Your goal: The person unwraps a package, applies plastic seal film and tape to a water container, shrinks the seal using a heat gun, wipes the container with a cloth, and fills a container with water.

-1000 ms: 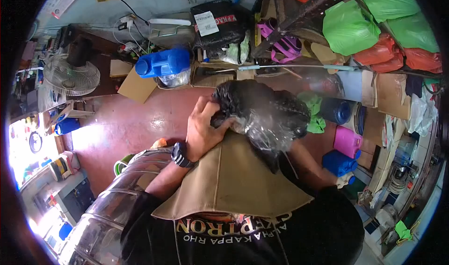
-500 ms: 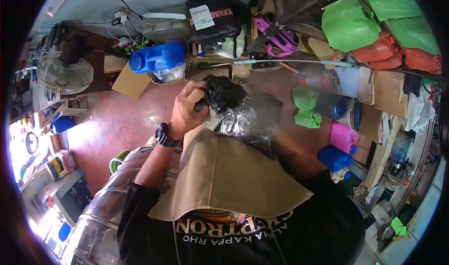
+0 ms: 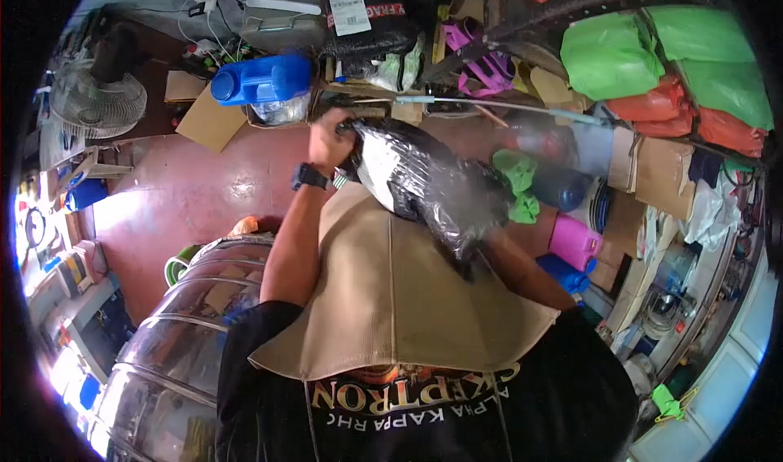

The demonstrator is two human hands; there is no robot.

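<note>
A shiny black plastic bag [image 3: 416, 168] stretches slantwise in front of my chest, above the hat brim [image 3: 359, 282]. A bright white patch shows on its side; I cannot tell if it is a label or glare. My left hand [image 3: 330, 140], with a dark watch on its wrist, is closed on the bag's upper left end. My right forearm [image 3: 522, 266] reaches toward the bag's lower right end. The right hand's fingers are hidden by the bag and a blurry smudge in the view.
A blue jug [image 3: 265, 79] stands ahead beside a black parcel [image 3: 371, 22] with a "FRAG" label. Green bags [image 3: 612, 54] and red bags [image 3: 652, 103] are stacked at upper right. A pink jug [image 3: 575, 242] stands on the right, a fan [image 3: 102, 107] at left, a large clear plastic-wrapped item [image 3: 179, 340] lower left.
The black bag has turned and lies more stretched out, with a white patch now facing up. My left hand has moved slightly up and left with its end. My head view has shifted a little.
</note>
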